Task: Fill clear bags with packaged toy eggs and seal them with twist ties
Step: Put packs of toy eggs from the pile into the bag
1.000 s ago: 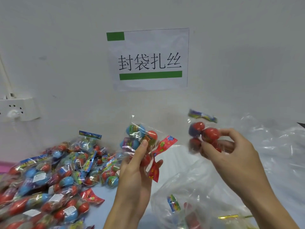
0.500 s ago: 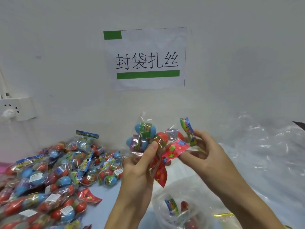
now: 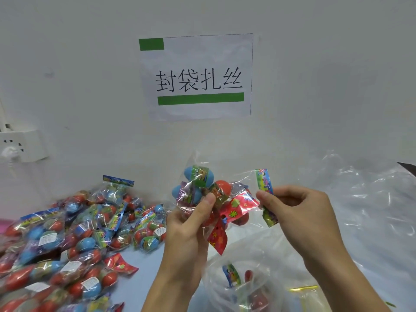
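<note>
My left hand (image 3: pixel 191 224) grips a bunch of packaged toy eggs (image 3: pixel 198 188), blue and red ones in clear wrap with red printed header cards hanging below. My right hand (image 3: pixel 299 210) pinches the colourful header card of another egg pack (image 3: pixel 264 183) and holds it against the bunch. Below my hands lies an open clear bag (image 3: pixel 243 287) with at least one egg pack inside. A yellow twist tie (image 3: pixel 302 288) lies beside it on the right.
A large heap of packaged toy eggs (image 3: pixel 67 239) covers the table at the left. Crumpled clear bags (image 3: pixel 371 199) spread over the right side. On the wall hang a paper sign (image 3: pixel 198 77) and a socket (image 3: pixel 20 145).
My right hand carried its egg pack leftward from apart until it meets the bunch in my left hand. Both hands stay raised over the open bag.
</note>
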